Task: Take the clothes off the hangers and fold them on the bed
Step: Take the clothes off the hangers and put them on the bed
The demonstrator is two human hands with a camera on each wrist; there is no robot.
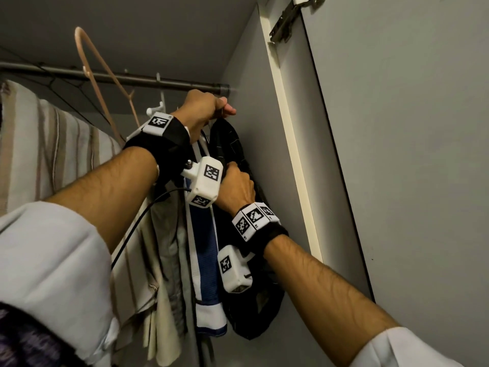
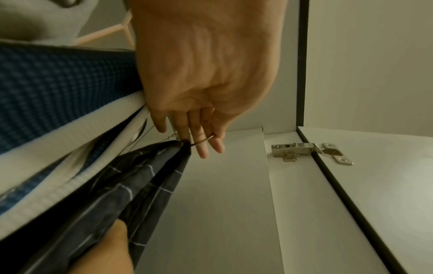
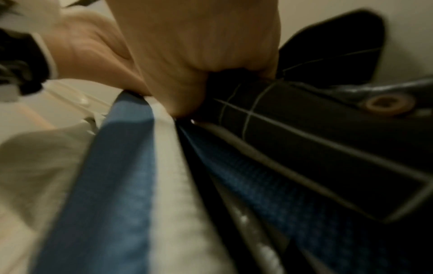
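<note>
A dark checked shirt (image 1: 235, 147) hangs at the right end of the wardrobe rod (image 1: 132, 78), against the side wall. My left hand (image 1: 211, 109) is raised just below the rod, and its fingers (image 2: 201, 146) curl round the thin metal hanger hook (image 2: 207, 139) at the shirt's top. Lower down, my right hand (image 1: 238, 181) grips a bunch of the dark shirt (image 3: 304, 133) in a fist (image 3: 199, 55). A blue and white garment (image 1: 203, 250) hangs right beside it on the left. The hanger's body is hidden inside the shirt.
A beige striped garment (image 1: 53, 144) and an empty pink hanger (image 1: 90, 56) hang further left on the rod. Pale garments (image 1: 158, 260) hang between. The open wardrobe door (image 1: 397, 154) with its metal hinge (image 2: 311, 152) stands close on the right.
</note>
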